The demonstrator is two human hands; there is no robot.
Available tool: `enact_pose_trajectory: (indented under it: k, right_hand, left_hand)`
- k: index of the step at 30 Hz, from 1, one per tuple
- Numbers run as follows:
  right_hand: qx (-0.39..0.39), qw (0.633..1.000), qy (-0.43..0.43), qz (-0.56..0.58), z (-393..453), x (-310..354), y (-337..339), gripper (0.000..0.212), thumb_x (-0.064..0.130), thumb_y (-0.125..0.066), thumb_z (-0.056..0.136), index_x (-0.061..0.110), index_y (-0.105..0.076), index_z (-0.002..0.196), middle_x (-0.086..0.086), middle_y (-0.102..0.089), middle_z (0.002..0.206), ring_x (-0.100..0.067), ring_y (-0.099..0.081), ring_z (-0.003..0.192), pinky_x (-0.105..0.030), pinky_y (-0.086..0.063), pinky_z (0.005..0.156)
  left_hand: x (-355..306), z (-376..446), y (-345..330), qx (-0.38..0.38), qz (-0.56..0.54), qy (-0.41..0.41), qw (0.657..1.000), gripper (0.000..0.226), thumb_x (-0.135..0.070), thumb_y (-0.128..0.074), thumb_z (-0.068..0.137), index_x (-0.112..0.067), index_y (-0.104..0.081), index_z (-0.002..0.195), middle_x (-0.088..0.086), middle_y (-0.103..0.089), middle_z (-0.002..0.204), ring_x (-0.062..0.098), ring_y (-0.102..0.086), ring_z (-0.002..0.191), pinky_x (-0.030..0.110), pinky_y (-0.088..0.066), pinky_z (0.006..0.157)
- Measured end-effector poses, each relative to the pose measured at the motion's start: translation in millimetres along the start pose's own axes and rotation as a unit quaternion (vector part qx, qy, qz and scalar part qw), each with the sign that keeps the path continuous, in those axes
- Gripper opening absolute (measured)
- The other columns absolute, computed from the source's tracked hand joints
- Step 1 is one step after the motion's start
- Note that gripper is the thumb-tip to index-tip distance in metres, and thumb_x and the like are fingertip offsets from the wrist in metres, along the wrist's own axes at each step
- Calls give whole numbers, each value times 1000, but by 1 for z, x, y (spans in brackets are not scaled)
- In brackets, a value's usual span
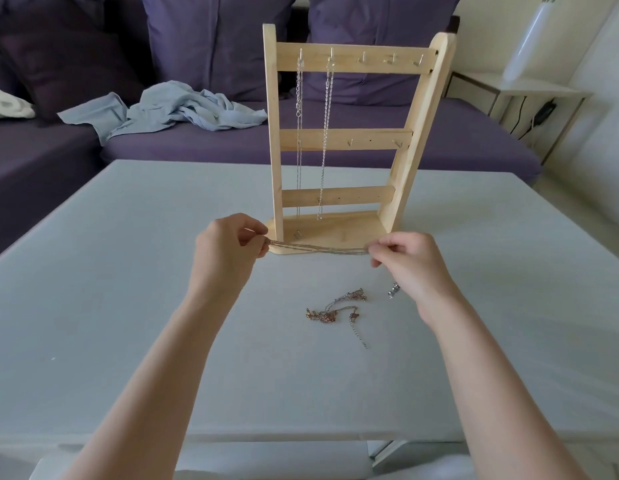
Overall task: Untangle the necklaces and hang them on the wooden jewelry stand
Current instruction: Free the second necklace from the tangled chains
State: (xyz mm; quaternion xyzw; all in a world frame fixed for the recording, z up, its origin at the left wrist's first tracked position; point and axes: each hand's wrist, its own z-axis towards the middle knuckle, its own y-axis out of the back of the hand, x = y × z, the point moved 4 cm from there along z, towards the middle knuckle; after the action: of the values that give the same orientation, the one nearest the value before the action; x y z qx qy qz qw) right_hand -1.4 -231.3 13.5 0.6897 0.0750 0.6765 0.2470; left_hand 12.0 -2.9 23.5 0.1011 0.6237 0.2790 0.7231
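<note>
Looking down from my head, my left hand (231, 247) and right hand (408, 261) each pinch one end of a thin chain (318, 249), stretched between them just over the base of the wooden stand (339, 140). Two silver necklaces (327, 133) hang from the stand's top-bar hooks. One tangled copper-coloured necklace (335, 310) lies on the grey table (128, 271), near my right wrist, beside a small silver piece (394, 291).

A left hand (228, 251) and a right hand (410, 261) pinch a thin silver chain (318, 249) stretched between them, before a pale wooden jewelry stand (339, 140) where two silver necklaces (311, 133) hang. A tangled rose-gold chain (335, 310) lies on the grey table (128, 271).
</note>
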Motion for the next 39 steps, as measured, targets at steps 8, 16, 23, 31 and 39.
enact_pose_trajectory:
  k: [8, 16, 23, 31, 39]
  right_hand:
    - [138, 967, 3, -213, -3, -16, -13, 23, 6, -49, 89, 13, -69, 80, -1, -68, 78, -7, -53, 63, -15, -37, 53]
    - [155, 970, -6, -189, -5, -21, -19, 34, -9, -46, 82, 18, -66, 87, -2, -67, 84, -20, -65, 82, -23, -50, 65]
    - [151, 982, 48, 107, -9, 13, -12, 23, -6, -59, 83, 15, -65, 88, -3, -70, 92, -13, -62, 89, -14, -46, 76]
    - [168, 958, -10, 234, -18, 20, -11, 17, -5, -63, 80, 9, -69, 88, -4, -71, 74, -15, -59, 70, -19, -47, 69]
    - [94, 972, -21, 216, -16, 15, -2, 9, 3, -63, 85, 7, -68, 78, -2, -65, 66, -13, -54, 64, -21, -49, 65]
  left_hand:
    - [-10, 1, 1, -69, -152, 48, 985, 7, -7, -49, 90, -13, -53, 91, -4, -57, 70, 5, -58, 53, 26, -49, 64]
    - [-15, -2, -4, 49, -400, 143, 904, 16, -8, -48, 93, -11, -54, 78, 0, -55, 71, 14, -55, 67, 23, -53, 73]
    - [-50, -14, -20, 208, -297, 2, 932, 12, -7, -55, 91, -16, -58, 84, -5, -65, 75, 7, -57, 64, 16, -50, 65]
    - [-51, -17, -42, 225, -119, -98, 962, 28, 7, -58, 82, -21, -62, 79, -5, -69, 69, 8, -62, 61, 23, -53, 67]
    - [-50, -20, -42, 152, -12, -150, 977, 5, -6, -68, 80, -10, -69, 82, -10, -63, 65, -7, -56, 56, 3, -40, 56]
